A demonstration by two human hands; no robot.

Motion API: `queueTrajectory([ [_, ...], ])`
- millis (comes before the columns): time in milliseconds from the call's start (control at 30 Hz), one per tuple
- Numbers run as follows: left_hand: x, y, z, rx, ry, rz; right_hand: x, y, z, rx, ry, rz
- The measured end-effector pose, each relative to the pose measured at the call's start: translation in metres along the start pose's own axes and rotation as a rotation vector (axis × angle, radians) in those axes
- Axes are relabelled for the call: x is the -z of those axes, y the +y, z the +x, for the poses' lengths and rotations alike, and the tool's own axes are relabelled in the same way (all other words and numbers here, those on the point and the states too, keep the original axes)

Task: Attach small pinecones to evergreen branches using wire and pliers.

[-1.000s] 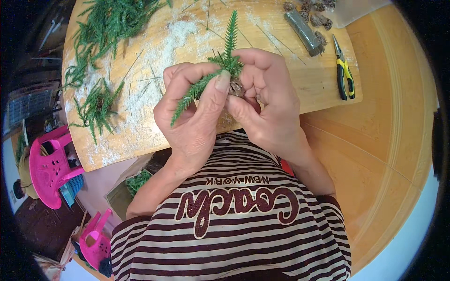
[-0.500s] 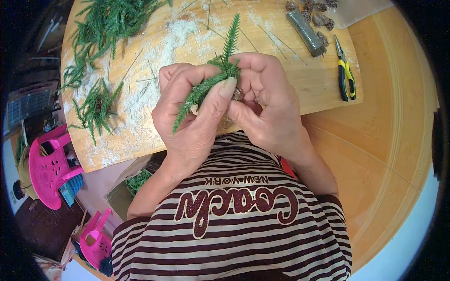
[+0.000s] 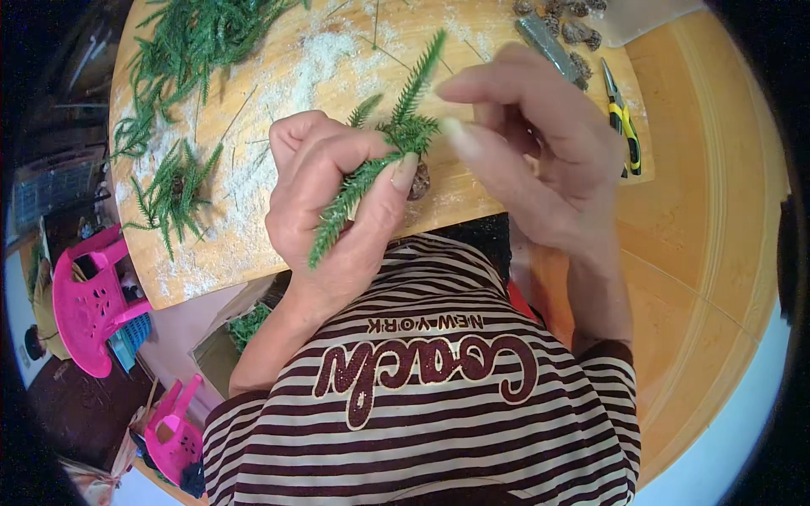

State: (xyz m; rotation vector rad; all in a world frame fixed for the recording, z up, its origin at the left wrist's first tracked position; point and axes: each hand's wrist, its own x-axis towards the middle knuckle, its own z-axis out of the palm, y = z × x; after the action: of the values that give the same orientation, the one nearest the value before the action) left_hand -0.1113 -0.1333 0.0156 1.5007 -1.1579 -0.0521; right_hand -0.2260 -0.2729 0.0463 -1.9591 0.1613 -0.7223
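Observation:
My left hand [image 3: 333,198] pinches a green artificial pine sprig [image 3: 409,126] between thumb and fingers, above the near part of the table. Its needled fronds point up and down to the left. A small brown pine cone [image 3: 419,182] sits at the sprig's lower right, by my thumb tip, partly hidden. My right hand [image 3: 548,152] is apart from the sprig, just to its right. Its thumb and forefinger are spread with a gap between them, and nothing shows in it; it is slightly blurred.
On the wooden table [image 3: 472,190] lie a pile of green sprigs [image 3: 207,42], a finished-looking sprig cluster [image 3: 175,187], white powder [image 3: 316,72] and thin wires. At the far right are pine cones [image 3: 575,32], a grey bundle [image 3: 544,44] and yellow-black pliers [image 3: 620,118]. Pink chairs [image 3: 94,304] stand at left.
My right hand has let go of the sprig and moved right and up, its fingers parting. The pine cone is more exposed. My left hand keeps its hold, shifted slightly.

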Motion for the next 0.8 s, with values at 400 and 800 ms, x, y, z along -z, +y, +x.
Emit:
queueTrajectory([
  [400, -0.001, 0.001, -0.004, -0.025, -0.025, 0.014, -0.001, 0.000, 0.012, 0.096, -0.218, -0.242],
  [800, -0.002, -0.001, -0.004, -0.041, -0.072, 0.021, 0.004, 0.002, 0.013, -0.136, -0.322, -0.057],
])
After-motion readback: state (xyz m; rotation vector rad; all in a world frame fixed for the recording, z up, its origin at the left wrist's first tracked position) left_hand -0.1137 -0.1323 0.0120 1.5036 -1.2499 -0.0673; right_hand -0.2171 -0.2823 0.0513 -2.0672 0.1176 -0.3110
